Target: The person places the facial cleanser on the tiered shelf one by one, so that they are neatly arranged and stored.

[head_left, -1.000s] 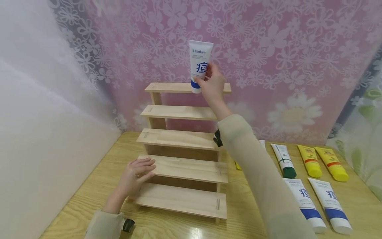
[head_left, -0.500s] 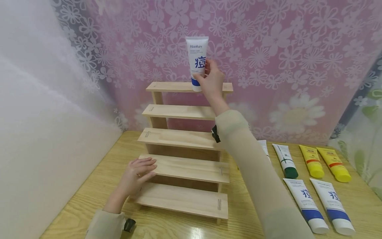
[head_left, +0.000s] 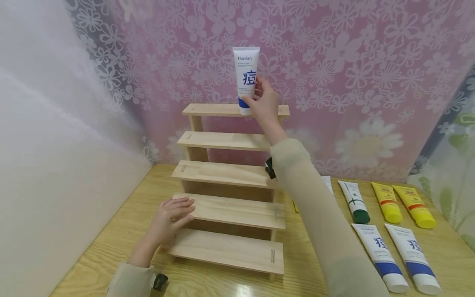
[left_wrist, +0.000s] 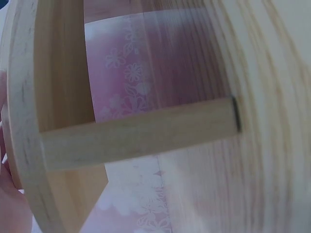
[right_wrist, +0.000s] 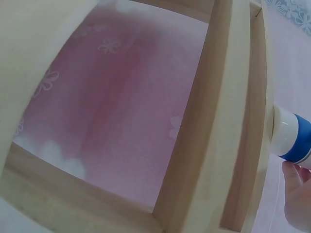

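Note:
My right hand (head_left: 266, 103) pinches a white squeeze tube (head_left: 245, 70) with blue lettering near its blue band, between thumb and fingers. The tube stands upright, cap down, at the top step of a wooden tiered shelf (head_left: 226, 171). In the right wrist view, the tube's white cap (right_wrist: 284, 131) meets the edge of a shelf board, and part of the hand shows at the right. My left hand (head_left: 167, 218) rests with extended fingers on the left end of the second step from the bottom. Only a sliver of that hand shows in the left wrist view.
Right of the shelf, two more white-and-blue tubes (head_left: 380, 258) lie on the wooden table (head_left: 304, 264). Behind them lie a white tube with a green cap (head_left: 354, 202) and two yellow tubes (head_left: 387, 202). Others are partly hidden by the right sleeve. A pink flowered curtain (head_left: 334, 82) hangs behind.
The tube in my right hand has gone from slightly tilted to upright, over the top step, with its label facing more squarely forward. The left hand has stayed on the shelf.

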`<state>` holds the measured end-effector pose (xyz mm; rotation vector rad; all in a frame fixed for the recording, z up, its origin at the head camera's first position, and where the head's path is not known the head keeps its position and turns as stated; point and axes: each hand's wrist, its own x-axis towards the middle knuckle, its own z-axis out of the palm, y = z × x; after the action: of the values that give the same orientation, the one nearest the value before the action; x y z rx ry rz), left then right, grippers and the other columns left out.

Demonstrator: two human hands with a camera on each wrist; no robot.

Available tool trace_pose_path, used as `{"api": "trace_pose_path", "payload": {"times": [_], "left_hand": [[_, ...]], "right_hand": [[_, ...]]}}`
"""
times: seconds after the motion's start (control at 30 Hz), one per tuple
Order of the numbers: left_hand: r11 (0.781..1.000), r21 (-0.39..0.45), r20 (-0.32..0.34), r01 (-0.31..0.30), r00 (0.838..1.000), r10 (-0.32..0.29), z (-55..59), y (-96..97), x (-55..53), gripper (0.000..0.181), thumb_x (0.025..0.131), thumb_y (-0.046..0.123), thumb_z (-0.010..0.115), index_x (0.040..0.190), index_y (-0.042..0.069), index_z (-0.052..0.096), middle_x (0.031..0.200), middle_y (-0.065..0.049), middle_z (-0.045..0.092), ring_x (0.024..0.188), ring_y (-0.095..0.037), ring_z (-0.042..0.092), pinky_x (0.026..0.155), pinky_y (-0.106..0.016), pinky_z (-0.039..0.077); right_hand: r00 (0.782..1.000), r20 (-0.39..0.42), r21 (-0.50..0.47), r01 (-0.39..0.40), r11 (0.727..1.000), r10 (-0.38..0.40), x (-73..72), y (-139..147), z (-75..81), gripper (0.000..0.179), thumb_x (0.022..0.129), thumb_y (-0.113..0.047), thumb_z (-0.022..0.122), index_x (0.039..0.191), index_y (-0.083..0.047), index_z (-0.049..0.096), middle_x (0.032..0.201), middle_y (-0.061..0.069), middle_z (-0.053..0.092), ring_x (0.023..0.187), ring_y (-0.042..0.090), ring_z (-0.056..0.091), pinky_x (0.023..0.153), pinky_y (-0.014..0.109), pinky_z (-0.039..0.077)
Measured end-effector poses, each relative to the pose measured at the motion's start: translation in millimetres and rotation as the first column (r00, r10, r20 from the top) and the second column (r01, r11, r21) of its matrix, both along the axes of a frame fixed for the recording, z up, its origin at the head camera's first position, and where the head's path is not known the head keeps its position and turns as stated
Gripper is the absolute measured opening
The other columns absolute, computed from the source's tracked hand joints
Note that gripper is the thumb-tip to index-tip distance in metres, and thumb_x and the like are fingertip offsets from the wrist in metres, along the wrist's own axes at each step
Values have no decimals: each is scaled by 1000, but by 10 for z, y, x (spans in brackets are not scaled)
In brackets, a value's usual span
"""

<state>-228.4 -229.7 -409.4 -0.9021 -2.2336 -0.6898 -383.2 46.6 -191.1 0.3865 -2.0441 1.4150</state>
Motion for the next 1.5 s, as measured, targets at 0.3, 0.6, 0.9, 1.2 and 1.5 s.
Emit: {"api": "trace_pose_path", "payload": {"times": [0.3,0.6,0.9,1.2,1.5], "left_hand": [[1000,19,-6,3,1000,-3,-19,-32,18,26,68,13,73,93,6,69,105,-6,63,103,-25,55,88,-57,29],[1000,23,-9,8,1000,-7,-7,-24,27,27,68,12,74,94,6,69,106,-6,63,103,-25,55,86,-58,30],[999,34,-7,13,1000,-13,-9,-14,15,26,68,12,74,93,6,69,105,-6,64,102,-25,55,87,-56,29],[1000,19,-16,6,1000,-6,-12,-6,-5,26,68,12,73,93,6,69,105,-6,64,102,-25,55,87,-55,29],[1000,23,-18,9,1000,-8,-19,0,-17,27,68,12,73,93,6,69,105,-6,64,102,-25,55,88,-54,29]], "right_hand": [[999,42,21,-22,1000,21,15,68,-172,51,77,-10,70,123,-7,49,113,9,57,99,18,56,80,20,44],[999,45,54,24,998,-26,3,40,-213,51,77,-13,69,125,-10,50,111,8,59,98,15,57,78,18,44],[991,81,131,100,986,-111,-30,-41,-185,52,78,-19,69,126,-16,49,113,4,59,94,13,58,77,20,45],[965,130,250,189,950,-226,-36,-82,-157,55,80,-29,65,131,-27,43,118,-5,57,88,10,57,74,23,43],[955,132,310,214,926,-265,-41,-98,-140,56,81,-31,65,131,-32,41,116,-7,58,86,7,60,77,26,42]]}}
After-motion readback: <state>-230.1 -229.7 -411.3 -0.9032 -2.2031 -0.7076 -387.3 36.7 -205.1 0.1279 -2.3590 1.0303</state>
